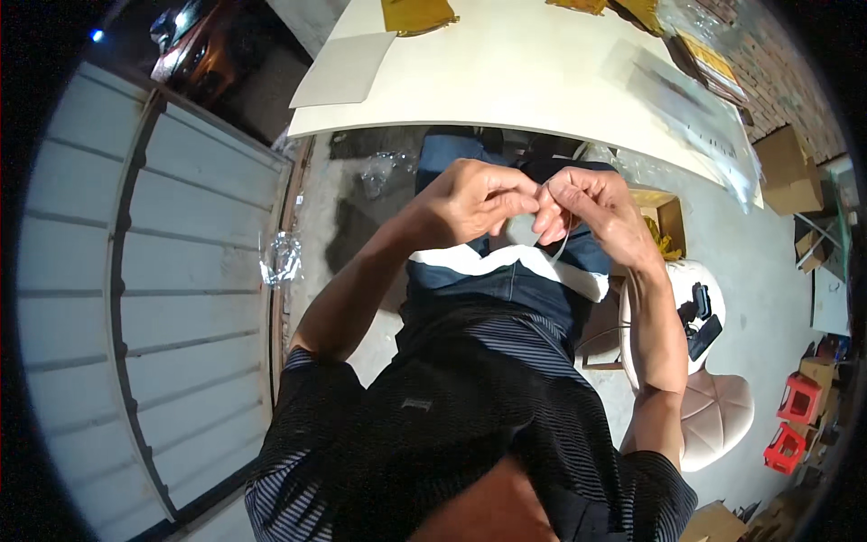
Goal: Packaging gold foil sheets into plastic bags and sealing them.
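Observation:
Above my lap, my left hand and my right hand meet with their fingertips nearly touching. Both are closed in a pinch. From the fingers of my right hand a thin pale cord curves down. What the left fingertips hold is too small to make out. Just below the fingers shows a small grey piece, partly hidden by them. White cloth-like material lies across my thighs, over dark blue trousers.
Ahead stands a pale table with a grey sheet, yellow-brown packets and clear plastic sleeves. At right are a cardboard box, a cream chair holding black devices, and red stools. A ribbed metal door stands left.

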Demonstrator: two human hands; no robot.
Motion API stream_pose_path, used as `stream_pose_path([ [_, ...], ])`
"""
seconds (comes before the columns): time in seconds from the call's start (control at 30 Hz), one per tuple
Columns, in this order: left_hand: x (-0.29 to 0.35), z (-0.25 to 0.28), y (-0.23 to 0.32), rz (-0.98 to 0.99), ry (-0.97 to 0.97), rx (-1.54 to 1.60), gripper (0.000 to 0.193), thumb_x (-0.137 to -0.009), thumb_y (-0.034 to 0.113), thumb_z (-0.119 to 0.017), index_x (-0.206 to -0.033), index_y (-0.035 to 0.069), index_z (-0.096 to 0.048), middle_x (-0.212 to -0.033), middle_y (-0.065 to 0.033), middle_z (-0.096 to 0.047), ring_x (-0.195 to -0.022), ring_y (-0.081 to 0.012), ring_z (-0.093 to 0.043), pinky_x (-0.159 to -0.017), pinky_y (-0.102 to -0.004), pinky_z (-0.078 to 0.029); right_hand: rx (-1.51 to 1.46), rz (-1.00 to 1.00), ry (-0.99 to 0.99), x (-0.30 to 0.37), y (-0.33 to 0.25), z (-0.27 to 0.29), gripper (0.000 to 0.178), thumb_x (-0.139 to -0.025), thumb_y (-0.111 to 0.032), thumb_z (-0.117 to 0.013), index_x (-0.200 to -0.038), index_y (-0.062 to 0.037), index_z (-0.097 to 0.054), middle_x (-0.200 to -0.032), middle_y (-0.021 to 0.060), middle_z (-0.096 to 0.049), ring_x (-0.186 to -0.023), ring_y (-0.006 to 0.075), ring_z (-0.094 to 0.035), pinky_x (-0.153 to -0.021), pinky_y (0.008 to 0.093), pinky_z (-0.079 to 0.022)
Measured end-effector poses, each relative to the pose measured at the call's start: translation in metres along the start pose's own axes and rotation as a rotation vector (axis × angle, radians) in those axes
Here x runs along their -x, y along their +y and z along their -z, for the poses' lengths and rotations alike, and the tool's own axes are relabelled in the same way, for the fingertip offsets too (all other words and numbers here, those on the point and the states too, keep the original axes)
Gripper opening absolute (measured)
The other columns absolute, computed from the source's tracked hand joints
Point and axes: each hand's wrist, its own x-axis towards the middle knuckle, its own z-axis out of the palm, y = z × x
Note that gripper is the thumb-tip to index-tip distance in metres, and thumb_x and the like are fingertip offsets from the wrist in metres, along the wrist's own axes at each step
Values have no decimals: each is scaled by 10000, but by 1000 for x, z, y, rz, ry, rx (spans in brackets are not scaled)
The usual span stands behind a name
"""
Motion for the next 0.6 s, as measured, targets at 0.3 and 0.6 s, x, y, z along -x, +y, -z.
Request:
stream_pose_path([
  [0.3,-43,5,-5,-72,78,371,339,-1002,44,-511,-1324,-36,-578,-856,-51,-669,-709,-66,-603,-563,-212,-499,-78,-40,-52,-18,7,18,345,-1062,-256,-481,-949,13,-665,-831,91,-706,-701,139,-686,-662,259,-550],
  [0.6,-83,25,-9,141,-24,-35,209,-944,118,-665,-1093,-26,-691,-847,-53,-709,-610,-51,-541,-547,-223,-453,497,-29,154,-45,-21,53,280,-995,-189,-606,-829,17,-699,-661,49,-665,-587,80,-593,-555,255,-485],
])
